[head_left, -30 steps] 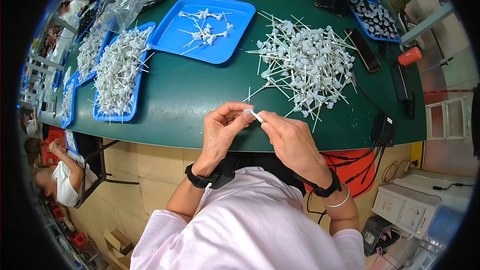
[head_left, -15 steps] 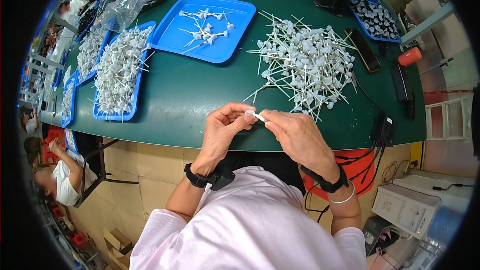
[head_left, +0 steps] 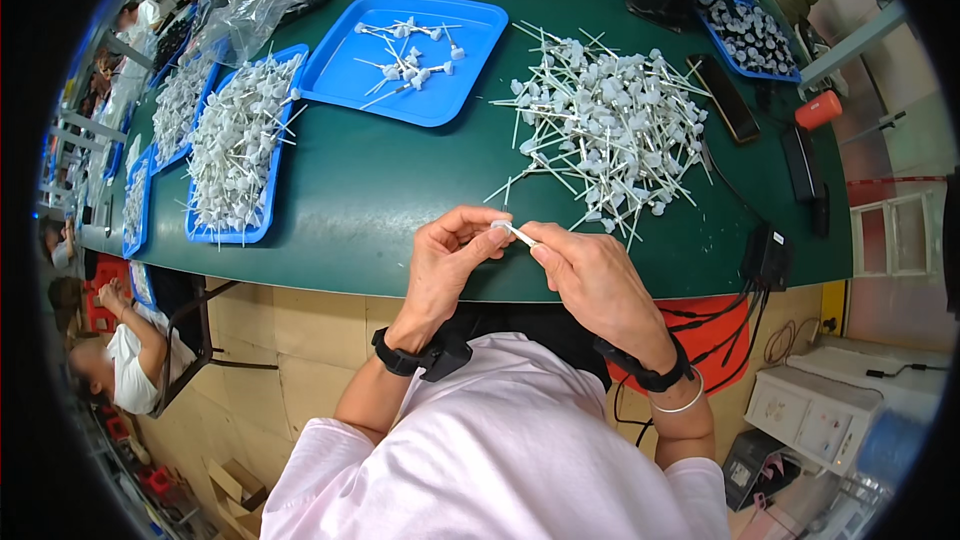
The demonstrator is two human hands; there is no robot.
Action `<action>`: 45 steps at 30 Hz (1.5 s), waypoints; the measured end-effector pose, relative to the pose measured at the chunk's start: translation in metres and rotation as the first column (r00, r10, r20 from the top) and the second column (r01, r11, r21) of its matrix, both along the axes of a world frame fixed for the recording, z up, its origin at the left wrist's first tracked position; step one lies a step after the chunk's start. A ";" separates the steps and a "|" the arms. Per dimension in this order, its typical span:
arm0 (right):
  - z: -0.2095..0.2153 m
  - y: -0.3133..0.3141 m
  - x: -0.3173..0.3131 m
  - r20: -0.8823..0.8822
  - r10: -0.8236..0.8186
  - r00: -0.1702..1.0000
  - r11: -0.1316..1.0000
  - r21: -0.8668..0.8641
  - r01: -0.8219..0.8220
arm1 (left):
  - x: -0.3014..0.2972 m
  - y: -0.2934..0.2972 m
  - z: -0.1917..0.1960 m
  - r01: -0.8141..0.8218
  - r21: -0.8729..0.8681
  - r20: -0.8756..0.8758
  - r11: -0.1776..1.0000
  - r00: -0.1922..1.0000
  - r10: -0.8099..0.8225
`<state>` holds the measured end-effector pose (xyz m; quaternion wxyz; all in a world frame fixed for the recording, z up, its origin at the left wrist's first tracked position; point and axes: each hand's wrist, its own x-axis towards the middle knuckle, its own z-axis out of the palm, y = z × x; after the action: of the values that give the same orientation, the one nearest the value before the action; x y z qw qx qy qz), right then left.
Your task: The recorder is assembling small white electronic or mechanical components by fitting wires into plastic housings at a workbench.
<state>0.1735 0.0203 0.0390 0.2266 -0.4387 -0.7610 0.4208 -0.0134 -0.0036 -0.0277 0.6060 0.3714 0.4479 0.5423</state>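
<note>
Close to the table's front edge, my hands meet over one small white plastic part [head_left: 520, 235] with a rounded head and a thin stem. My left hand [head_left: 440, 260] pinches the head end between thumb and fingers. The stem end is in the closed fingers of my right hand [head_left: 600, 285]; its tip is hidden. A large loose pile of similar white stemmed parts [head_left: 620, 130] lies beyond my right hand. Farther off, left of the pile, a shallow blue tray [head_left: 460, 105] bears several of these parts, spread apart.
At the left, a blue tray [head_left: 262, 227] is heaped with white parts. A phone [head_left: 727, 105], a red cylinder [head_left: 820, 110] and a black box with cables [head_left: 768, 258] lie at the right. Plastic bags [head_left: 265, 10] sit at the far left. Another person [head_left: 140, 360] sits left.
Both hands keep their hold on the white plastic part. My right hand has shifted very slightly and its wrist has dipped a little; the trays and pile look the same.
</note>
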 end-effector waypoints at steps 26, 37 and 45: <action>-0.003 -0.004 -0.005 0.031 -0.001 1.000 0.996 0.085 -0.002 | 0.009 -0.004 0.001 -0.101 0.018 -0.066 0.995 0.993 0.102; -0.005 -0.001 0.000 -0.124 -0.032 0.992 0.965 -0.264 -0.002 | 0.012 -0.004 0.004 -0.144 0.011 -0.043 0.989 0.989 0.145; -0.014 0.005 0.003 -0.133 0.003 0.991 0.944 -0.325 -0.046 | 0.014 -0.004 0.004 -0.143 0.011 -0.048 0.990 0.988 0.144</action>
<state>0.1761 0.0257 0.0248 0.1947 -0.4322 -0.6694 0.5720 0.0002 -0.0075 -0.0238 0.5529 0.3537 0.4861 0.5770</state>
